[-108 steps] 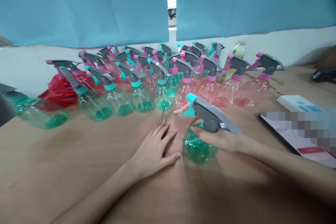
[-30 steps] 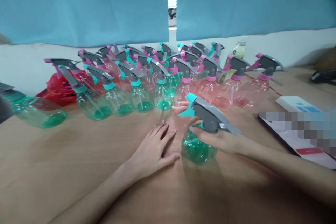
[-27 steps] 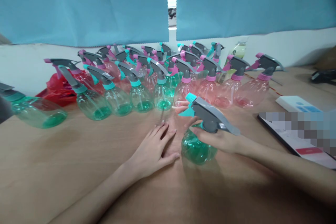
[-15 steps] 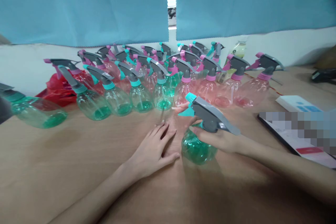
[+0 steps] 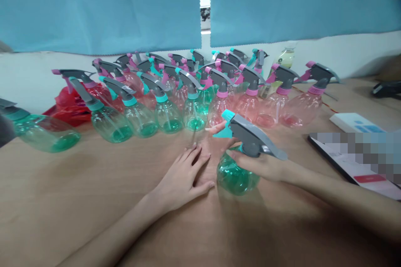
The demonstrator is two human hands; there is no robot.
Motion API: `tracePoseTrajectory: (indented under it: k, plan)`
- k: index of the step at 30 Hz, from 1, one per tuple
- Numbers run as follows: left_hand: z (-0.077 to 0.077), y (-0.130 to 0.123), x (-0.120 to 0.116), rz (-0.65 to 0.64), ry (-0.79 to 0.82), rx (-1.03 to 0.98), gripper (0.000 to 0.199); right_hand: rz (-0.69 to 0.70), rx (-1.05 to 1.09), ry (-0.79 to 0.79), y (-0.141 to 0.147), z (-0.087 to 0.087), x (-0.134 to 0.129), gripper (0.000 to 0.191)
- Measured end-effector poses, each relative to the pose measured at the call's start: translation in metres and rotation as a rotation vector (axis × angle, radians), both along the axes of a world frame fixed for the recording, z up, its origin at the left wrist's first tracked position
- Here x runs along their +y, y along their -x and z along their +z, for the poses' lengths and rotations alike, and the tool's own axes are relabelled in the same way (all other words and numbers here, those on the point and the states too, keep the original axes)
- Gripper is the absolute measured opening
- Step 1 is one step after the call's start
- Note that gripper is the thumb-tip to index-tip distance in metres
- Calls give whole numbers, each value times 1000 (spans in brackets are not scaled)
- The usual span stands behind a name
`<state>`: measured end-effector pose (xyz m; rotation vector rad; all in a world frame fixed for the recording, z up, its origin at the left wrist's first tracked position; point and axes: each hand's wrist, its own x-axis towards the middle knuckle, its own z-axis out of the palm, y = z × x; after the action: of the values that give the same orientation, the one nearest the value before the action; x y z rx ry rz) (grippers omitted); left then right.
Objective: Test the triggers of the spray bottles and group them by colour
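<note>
My right hand [image 5: 260, 164] is wrapped round the neck of a green spray bottle [image 5: 235, 177] with a grey and turquoise trigger head. Its thumb shows on the near side, while the other fingers pass behind the bottle, partly hidden. The bottle stands nearly upright in front of me, its nozzle pointing left. To its left, my left hand [image 5: 181, 181] lies flat on the wooden table [image 5: 78, 200], fingers spread, holding nothing. A little beyond my fingertips is a green spray bottle [image 5: 194, 119] in the front row, beside a pink spray bottle [image 5: 219, 110].
Several more green and pink spray bottles fill the table's back, before a blue curtain [image 5: 125, 8]. A red plastic bag [image 5: 70, 106] lies behind the left ones. A lone green bottle [image 5: 44, 133] stands far left. On the right are a dark-edged tablet-like object [image 5: 341, 162] and a white box [image 5: 351, 121].
Almost nothing differs. Both hands and the held spray bottle stay in place; only a very slight shift of the view shows.
</note>
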<state>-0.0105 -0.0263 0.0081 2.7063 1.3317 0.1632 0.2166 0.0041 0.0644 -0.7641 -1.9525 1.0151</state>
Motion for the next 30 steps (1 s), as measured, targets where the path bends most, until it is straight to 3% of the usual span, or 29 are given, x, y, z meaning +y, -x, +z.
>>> tracePoseTrajectory:
  k: [6, 11, 18, 25, 30]
  plan:
    - [-2, 1, 0, -4, -6, -6, 69, 17, -29, 4, 0, 3, 0, 24]
    - [-3, 1, 0, -1, -1, -13, 70, 3, -33, -39, 0, 7, 0, 29]
    - [0, -1, 0, 6, 5, -1, 70, -67, -59, -122, 1, 9, -2, 16]
    - [1, -1, 0, 6, 12, -6, 71, 9, 90, -81, 5, 13, -1, 23]
    - [2, -1, 0, 11, 10, 2, 70, -9, 78, -102, 4, 11, 0, 23]
